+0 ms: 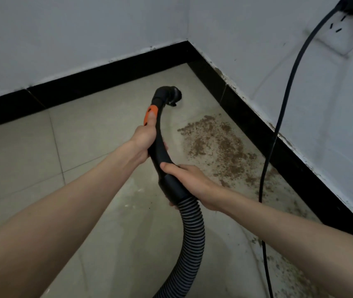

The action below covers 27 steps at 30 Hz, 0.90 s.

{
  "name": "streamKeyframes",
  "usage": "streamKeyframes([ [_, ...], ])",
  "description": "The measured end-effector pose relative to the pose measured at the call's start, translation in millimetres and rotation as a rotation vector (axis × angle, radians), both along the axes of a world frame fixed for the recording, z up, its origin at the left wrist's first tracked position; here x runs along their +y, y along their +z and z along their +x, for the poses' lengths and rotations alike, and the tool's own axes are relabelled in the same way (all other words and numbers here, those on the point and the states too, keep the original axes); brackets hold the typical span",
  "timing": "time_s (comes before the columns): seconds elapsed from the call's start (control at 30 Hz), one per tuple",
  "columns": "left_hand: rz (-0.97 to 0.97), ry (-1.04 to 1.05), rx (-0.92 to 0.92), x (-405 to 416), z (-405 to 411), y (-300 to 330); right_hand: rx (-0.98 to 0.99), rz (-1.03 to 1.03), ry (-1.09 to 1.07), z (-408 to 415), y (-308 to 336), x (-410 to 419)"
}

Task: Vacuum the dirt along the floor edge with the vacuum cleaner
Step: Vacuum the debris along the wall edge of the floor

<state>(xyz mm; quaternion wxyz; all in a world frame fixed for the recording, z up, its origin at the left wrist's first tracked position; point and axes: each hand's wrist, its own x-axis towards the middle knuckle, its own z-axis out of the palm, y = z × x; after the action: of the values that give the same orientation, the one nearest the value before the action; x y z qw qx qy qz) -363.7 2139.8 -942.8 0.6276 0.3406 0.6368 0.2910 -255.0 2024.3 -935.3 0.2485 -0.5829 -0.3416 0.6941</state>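
Two hands hold the black vacuum handle (160, 145) above the tiled floor (42, 160). The left hand (144, 143) has its grip wrapped round the upper handle, thumb lying on the orange slider (150, 115). The right hand (189, 181) has its grip curled round the lower collar, just above where the ribbed hose (190, 237) begins. The nozzle end (172, 95) of the handle points toward the room corner, near the black skirting (257, 123). Brown dirt (216, 145) lies on the floor to the right of the handle, spread along the skirting. A black power cord (278, 125) hangs from the wall socket (341, 29), beyond the dirt, down to the floor.
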Motion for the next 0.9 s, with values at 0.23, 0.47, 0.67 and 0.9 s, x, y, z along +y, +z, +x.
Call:
streamKeyframes([
  [0.23,0.057,0.071,0.005,-35.5,-54.5,11.0,-0.109,0.141,0.148,-46.9,2.2,-0.4],
  [0.47,0.051,-0.011,0.070,-50.5,-56.6,-1.6,-0.218,0.177,0.283,-46.8,-13.4,-8.9],
  [0.67,0.282,-0.217,0.225,-22.6,-42.2,19.9,-0.095,0.188,0.151,-54.7,-12.0,4.7],
  [0.9,0.161,-0.223,0.237,-44.6,-70.4,-3.0,0.008,0.013,0.211,-75.1,-29.6,-10.2],
])
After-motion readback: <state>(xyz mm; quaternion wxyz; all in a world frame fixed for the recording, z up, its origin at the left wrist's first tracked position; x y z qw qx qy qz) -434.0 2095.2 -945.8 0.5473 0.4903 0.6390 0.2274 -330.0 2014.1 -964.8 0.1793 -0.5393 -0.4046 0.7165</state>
